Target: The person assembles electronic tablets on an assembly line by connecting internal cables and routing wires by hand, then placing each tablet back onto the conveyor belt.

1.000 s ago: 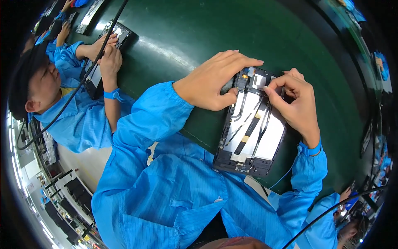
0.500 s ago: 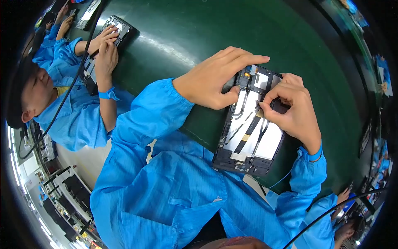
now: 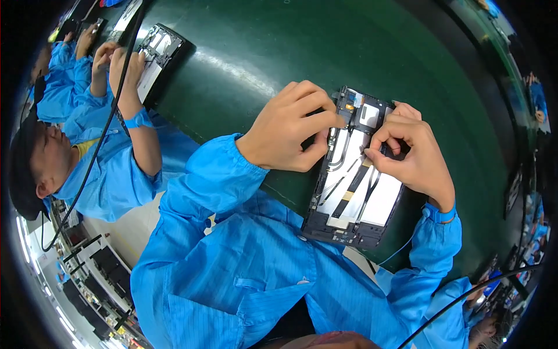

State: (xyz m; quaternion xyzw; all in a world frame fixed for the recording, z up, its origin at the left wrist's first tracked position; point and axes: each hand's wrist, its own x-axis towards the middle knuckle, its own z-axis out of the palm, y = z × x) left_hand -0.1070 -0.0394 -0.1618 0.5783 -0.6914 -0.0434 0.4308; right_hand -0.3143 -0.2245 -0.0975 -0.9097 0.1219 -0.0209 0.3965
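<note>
An opened tablet-like device with a black frame and silvery inner panels lies tilted on the green table in front of me. Along its middle runs a dark ribbon cable with a tan section. My right hand pinches the upper end of this cable between thumb and forefinger; the other fingers curl over the device's right edge. At the upper left edge, my left hand has its fingers bent and apart from the thumb, the forefinger tip touching or just above the frame. Nothing shows in its grasp.
A co-worker in blue sits at my left, hands over a similar opened device. The green table stretches ahead. A thin blue cord runs from my right wristband. Black cables cross the view's left and lower right.
My left hand has drawn back from over the device's top left corner, its fingers now bent. The right hand keeps its pinch. The device has shifted slightly; the co-worker's hands moved.
</note>
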